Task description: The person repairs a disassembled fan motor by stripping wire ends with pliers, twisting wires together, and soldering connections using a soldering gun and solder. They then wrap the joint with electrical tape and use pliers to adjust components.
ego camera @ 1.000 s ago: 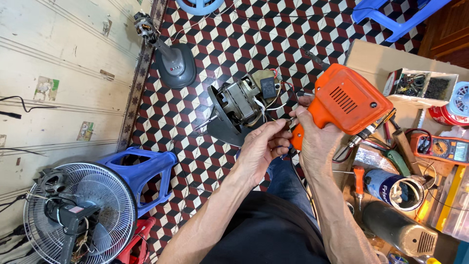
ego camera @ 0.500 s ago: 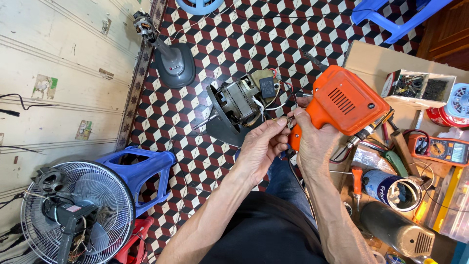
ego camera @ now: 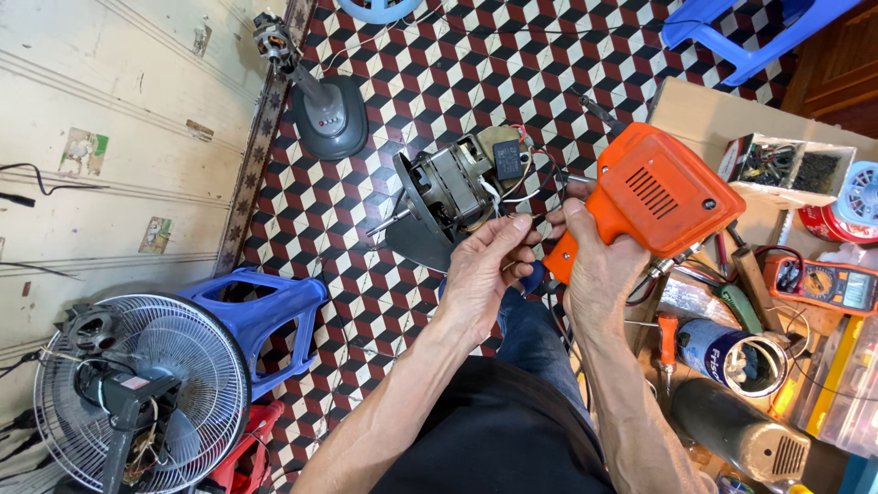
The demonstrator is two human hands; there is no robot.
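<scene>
My right hand [ego camera: 596,265] grips the handle of an orange soldering gun [ego camera: 660,198], whose body points up and right. My left hand [ego camera: 485,271] is just left of it, fingers pinched on thin wires [ego camera: 508,194] that run from a grey fan motor [ego camera: 445,192]. The motor rests above my knee, its shaft pointing left, with a black capacitor [ego camera: 508,159] on its back. What my fingertips pinch is too small to make out.
A fan base with a bare motor stem [ego camera: 322,108] stands on the tiled floor [ego camera: 402,55]. A fan head in its wire guard [ego camera: 137,393] leans on a blue plastic stool [ego camera: 265,311]. At right lie a multimeter [ego camera: 823,284], tins, screwdrivers and a box of parts [ego camera: 786,165].
Both hands stay at the motor's wires with only slight shifts of the fingers. The soldering gun keeps its position.
</scene>
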